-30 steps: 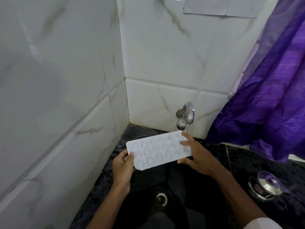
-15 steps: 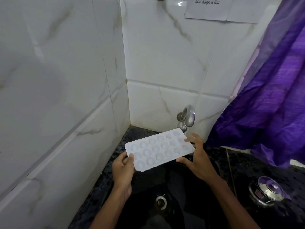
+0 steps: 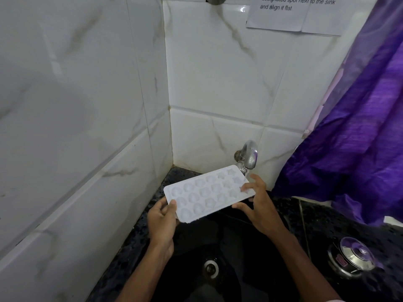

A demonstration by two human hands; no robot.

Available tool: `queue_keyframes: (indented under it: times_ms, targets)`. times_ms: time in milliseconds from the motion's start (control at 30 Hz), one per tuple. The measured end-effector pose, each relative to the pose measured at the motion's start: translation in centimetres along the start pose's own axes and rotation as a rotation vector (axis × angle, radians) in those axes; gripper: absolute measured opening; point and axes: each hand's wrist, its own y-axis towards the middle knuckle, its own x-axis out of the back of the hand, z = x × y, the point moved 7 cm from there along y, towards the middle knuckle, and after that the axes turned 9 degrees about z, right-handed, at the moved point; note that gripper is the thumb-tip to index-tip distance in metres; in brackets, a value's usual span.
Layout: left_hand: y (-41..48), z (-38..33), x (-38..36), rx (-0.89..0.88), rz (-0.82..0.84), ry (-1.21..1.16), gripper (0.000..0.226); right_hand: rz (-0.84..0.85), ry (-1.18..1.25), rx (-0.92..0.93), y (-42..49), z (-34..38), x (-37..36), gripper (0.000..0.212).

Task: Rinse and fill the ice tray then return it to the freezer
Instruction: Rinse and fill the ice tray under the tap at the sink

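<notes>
The black sink (image 3: 239,253) is lying under the white ice tray (image 3: 207,195), which is hanging above its basin. The left hand (image 3: 162,219) is pinching the tray's near-left corner (thumb on top), and the right hand (image 3: 259,205) is gripping the far-right end beneath the trickling tap (image 3: 249,154).

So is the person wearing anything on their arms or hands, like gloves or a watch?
No gloves, rings or watch show. The left hand and right hand are bare, forearms too. A pale sliver at the bottom edge may be a sleeve.
</notes>
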Motion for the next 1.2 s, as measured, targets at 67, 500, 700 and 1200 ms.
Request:
queue_keyframes:
  times_ms: [67, 500, 700, 1200]
  targets:
    - [0.0, -0.3, -0.1, -0.009, 0.0, 0.004, 0.019, 0.017, -0.043, -0.006, 0.1, 0.1, 0.0, 0.083]
    - [-0.4, -0.4, -0.8, -0.06, 0.005, 0.038, 0.02, 0.046, -0.111, -0.034, -0.4, -0.8, 0.1, 0.092]
    - [-0.4, -0.2, -0.9, -0.067, 0.007, 0.037, 0.019, 0.05, -0.15, -0.09, -0.7, -0.9, -0.3, 0.085]
    - [-0.3, 0.9, -0.6, -0.051, 0.004, 0.111, 0.024, 0.063, -0.038, -0.15, -3.0, -2.2, -1.2, 0.07]
